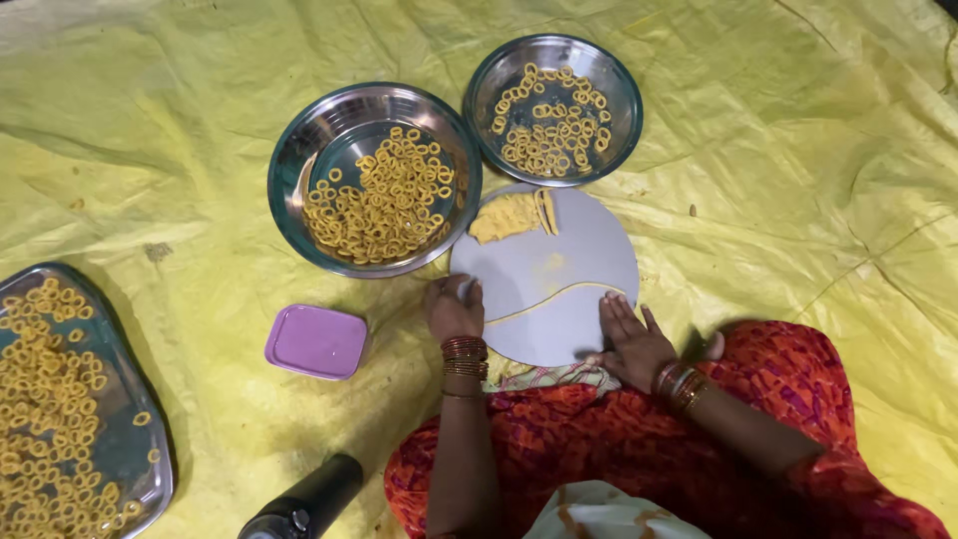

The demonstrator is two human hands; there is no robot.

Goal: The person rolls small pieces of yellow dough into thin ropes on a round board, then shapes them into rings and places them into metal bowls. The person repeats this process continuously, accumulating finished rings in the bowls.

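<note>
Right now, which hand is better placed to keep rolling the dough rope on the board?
Right hand: its flat palm lies on the dough rope at the round board's near edge. Left hand is curled at the rope's far end.

- There is one view only, from a camera worn on the person's head, so no second view shares the scene.
- It faces almost straight down onto the yellow sheet [798,150] spread on the ground.
- It sits close: the person's lap fills the near edge, the round grey board [559,269] lies at centre.
- The far steel bowl [617,85] nears the top edge; the steel tray [120,349] is cut off at left.
</note>
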